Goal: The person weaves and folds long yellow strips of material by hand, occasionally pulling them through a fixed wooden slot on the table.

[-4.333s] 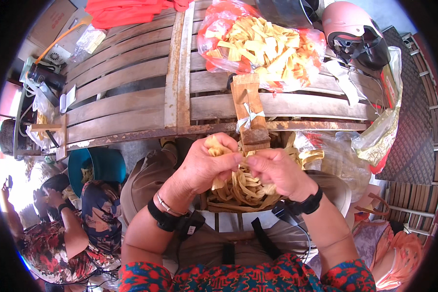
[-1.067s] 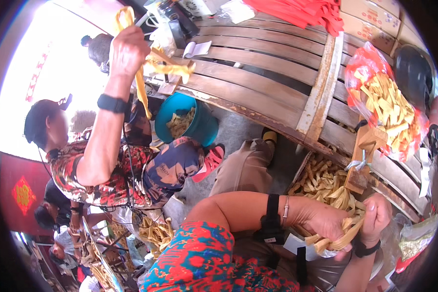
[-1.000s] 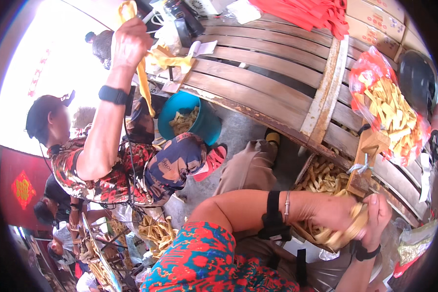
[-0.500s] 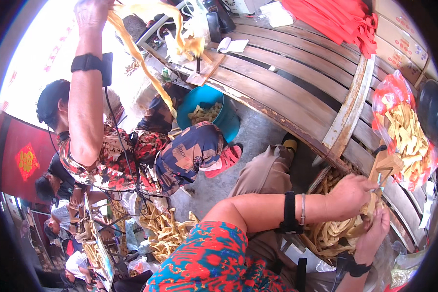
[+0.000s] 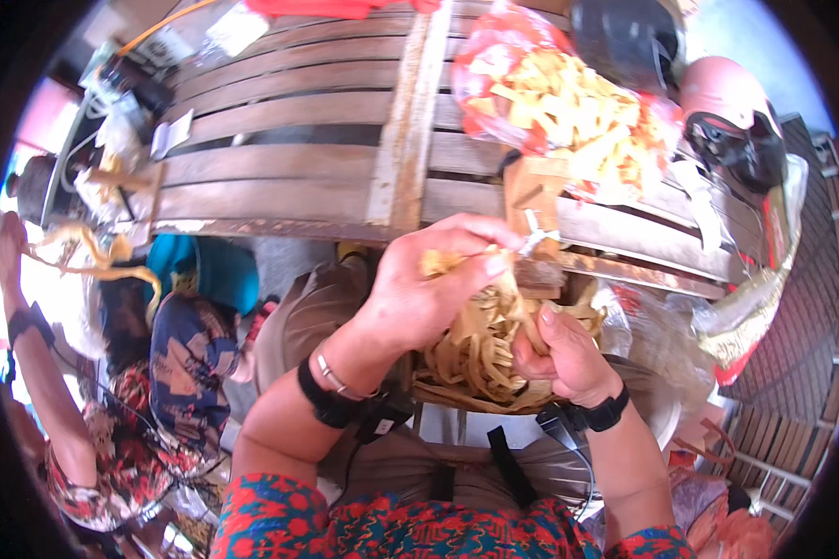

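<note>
Yellow strips point(image 5: 480, 345), seemingly light, limp and easily torn, are heaped in the lap and gripped by the closed left hand point(image 5: 419, 293) and right hand point(image 5: 564, 354), best pinched near their ends.

Two of the person's own hands were in view, the left hand point(image 5: 419, 293) and the right hand point(image 5: 561, 352), both over the one heap of yellow strips point(image 5: 480, 349) in the lap. Each wrist wore one black band, two in all. Beyond the heap stood one slatted wooden bench point(image 5: 289, 163), carrying one red bag of yellow pieces point(image 5: 569, 107) and two helmets, one black point(image 5: 625, 42), one pink point(image 5: 732, 126). Left of the bench, one co-worker's raised arm point(image 5: 33, 363) showed.
</note>
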A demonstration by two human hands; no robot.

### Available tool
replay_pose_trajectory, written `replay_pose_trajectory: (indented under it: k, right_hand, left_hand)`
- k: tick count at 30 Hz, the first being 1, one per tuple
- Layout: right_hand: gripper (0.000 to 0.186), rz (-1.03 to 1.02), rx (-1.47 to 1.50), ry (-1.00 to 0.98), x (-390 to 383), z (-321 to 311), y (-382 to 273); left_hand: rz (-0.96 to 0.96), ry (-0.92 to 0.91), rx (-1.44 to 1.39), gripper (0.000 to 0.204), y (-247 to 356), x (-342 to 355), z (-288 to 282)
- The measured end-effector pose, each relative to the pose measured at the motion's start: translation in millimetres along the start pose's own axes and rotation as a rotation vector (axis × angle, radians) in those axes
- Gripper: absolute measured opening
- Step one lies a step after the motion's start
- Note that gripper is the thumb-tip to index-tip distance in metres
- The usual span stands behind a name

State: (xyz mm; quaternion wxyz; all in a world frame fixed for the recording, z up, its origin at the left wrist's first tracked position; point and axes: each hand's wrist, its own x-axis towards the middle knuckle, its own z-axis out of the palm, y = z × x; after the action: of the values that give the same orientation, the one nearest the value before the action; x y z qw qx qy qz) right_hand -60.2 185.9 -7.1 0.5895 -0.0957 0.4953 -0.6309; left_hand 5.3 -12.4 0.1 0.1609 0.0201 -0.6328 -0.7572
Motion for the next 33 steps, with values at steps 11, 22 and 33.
replay_pose_trajectory:
  k: [11, 22, 33]
  right_hand:
    - [0.038, -0.036, -0.24, 0.343, -4, -8, -9]
    - [0.021, -0.561, -1.265, 0.993, 39, -41, -18]
    - [0.011, -1.258, -1.265, 0.377, 23, -2, -2]
  left_hand:
    - [-0.644, -0.009, -0.31, 0.011, -11, -11, 18]
    - [-0.561, 0.226, 0.055, 0.021, -59, 26, 24]
    - [-0.774, 0.271, -0.38, 0.009, -26, -20, 42]
